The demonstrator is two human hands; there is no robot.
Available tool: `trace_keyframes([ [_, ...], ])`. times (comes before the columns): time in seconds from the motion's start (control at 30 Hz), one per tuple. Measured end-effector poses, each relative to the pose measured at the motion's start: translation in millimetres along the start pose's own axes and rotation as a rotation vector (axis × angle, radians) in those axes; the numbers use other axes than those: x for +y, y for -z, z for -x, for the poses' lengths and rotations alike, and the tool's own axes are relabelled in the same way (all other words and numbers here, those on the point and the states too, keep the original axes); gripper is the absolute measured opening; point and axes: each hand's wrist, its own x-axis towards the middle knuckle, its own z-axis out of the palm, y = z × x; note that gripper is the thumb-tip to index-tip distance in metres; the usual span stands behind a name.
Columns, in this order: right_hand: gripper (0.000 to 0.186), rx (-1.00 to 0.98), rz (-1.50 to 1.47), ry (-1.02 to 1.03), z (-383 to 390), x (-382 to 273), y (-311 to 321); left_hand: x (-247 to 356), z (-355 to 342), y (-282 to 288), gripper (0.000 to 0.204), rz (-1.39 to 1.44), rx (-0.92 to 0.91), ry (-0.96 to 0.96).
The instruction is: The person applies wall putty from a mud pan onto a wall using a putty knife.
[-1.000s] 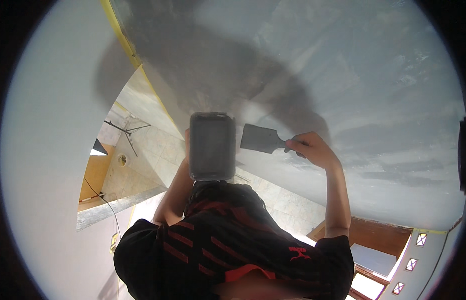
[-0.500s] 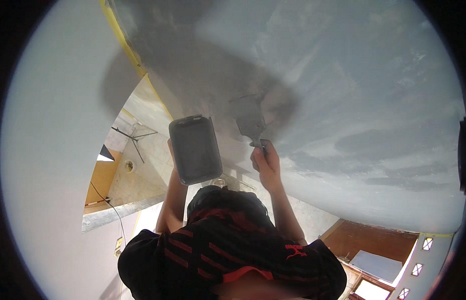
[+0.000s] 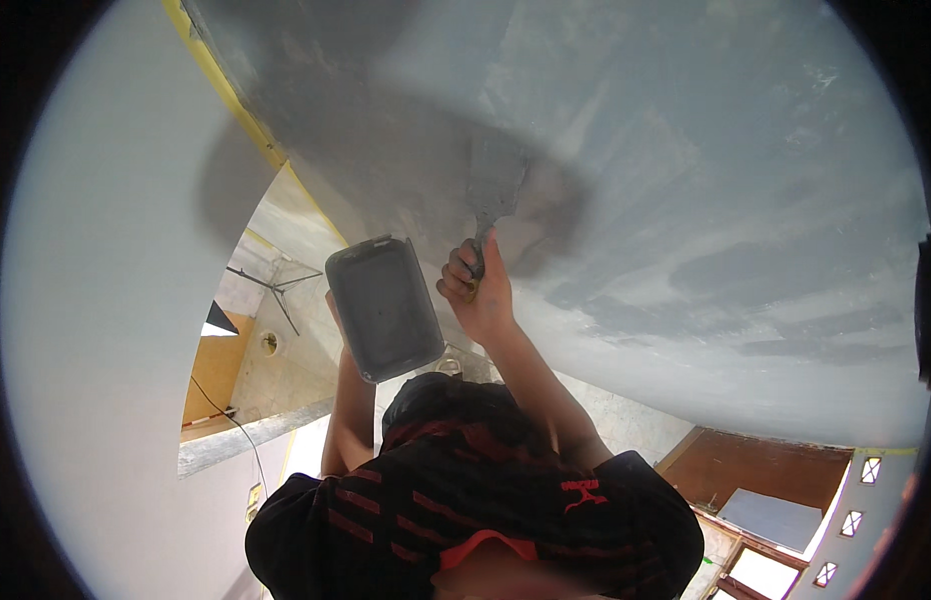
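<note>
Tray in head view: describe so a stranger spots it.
Start at the grey wall filling the upper right. In front of its lower-left edge, the left hand holds the tray. It's a dark, rimmed rectangle, unlike the flat scraper in the right hand.

Left fingers (image 3: 333,306) mostly hidden behind the dark grey tray (image 3: 424,296).

The rectangular tray (image 3: 384,310) appears plastic and is matt inside; the putty knife blade (image 3: 497,183) is dull and grey-smeared. The grey wall (image 3: 706,180) bears a matt, streaked coating. The shirt (image 3: 456,500) is cloth; the brown panel (image 3: 761,472) looks wooden.
</note>
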Motion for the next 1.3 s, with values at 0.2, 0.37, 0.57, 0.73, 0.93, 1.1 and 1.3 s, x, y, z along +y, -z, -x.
trace_keyframes([
  [0.2,0.053,0.234,-0.118,-0.054,-2,36,21,3,8,-21,0.069,0.029,0.007,-0.017],
  [0.37,0.056,0.37,-0.241,-0.24,9,65,51,4,3,-39,0.069,0.047,-0.002,-0.035],
  [0.57,0.055,0.183,0.187,-0.013,32,54,6,6,7,-59,0.069,0.081,-0.008,-0.041],
  [0.73,0.049,0.152,0.25,0.035,9,15,-24,6,-4,-74,0.07,0.113,0.002,-0.04],
  [0.93,0.053,0.33,-0.094,-0.17,-2,39,20,11,12,-13,0.083,0.153,-0.012,-0.059],
  [1.1,0.052,0.455,-0.286,-0.349,-10,74,85,2,3,-19,0.081,0.167,0.01,-0.114],
  [1.3,0.053,0.481,-0.217,-0.328,-1,67,47,12,27,35,0.072,0.04,0.219,-0.296],
])
